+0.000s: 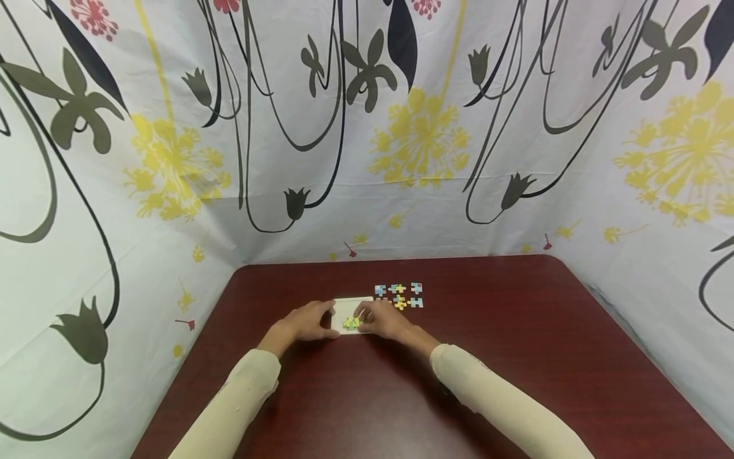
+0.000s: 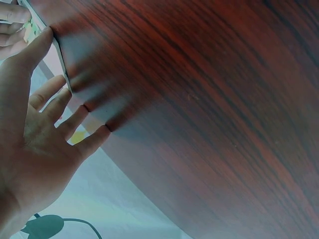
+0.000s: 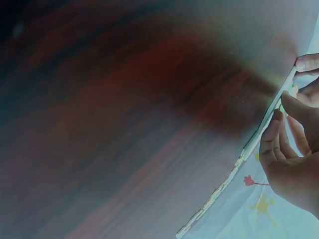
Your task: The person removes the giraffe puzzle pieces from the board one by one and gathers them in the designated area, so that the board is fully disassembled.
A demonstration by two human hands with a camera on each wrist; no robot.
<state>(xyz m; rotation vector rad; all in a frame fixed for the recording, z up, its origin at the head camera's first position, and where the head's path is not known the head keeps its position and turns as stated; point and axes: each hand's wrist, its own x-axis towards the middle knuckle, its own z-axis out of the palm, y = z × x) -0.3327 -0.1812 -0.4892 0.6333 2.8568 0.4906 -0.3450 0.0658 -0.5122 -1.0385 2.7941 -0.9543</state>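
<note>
A small white puzzle board (image 1: 342, 306) lies on the table, with yellow-green jigsaw pieces (image 1: 352, 324) on its lower part. My left hand (image 1: 306, 322) touches the board's left side, the thumb at the near corner. In the left wrist view the left hand's fingers (image 2: 92, 142) are spread and fairly straight, some tips down on the table. Over the board's right side, my right hand (image 1: 385, 320) pinches a puzzle piece between thumb and fingers. A bit of green (image 3: 282, 107) shows at the thumb in the right wrist view; the fingers mostly hide that piece.
Several loose jigsaw pieces (image 1: 416, 303), blue and yellow, lie just right of the board; the right hand partly covers one. The dark red-brown table (image 1: 504, 357) reaches back to a white floral curtain (image 1: 355, 166), which hangs around its back and sides.
</note>
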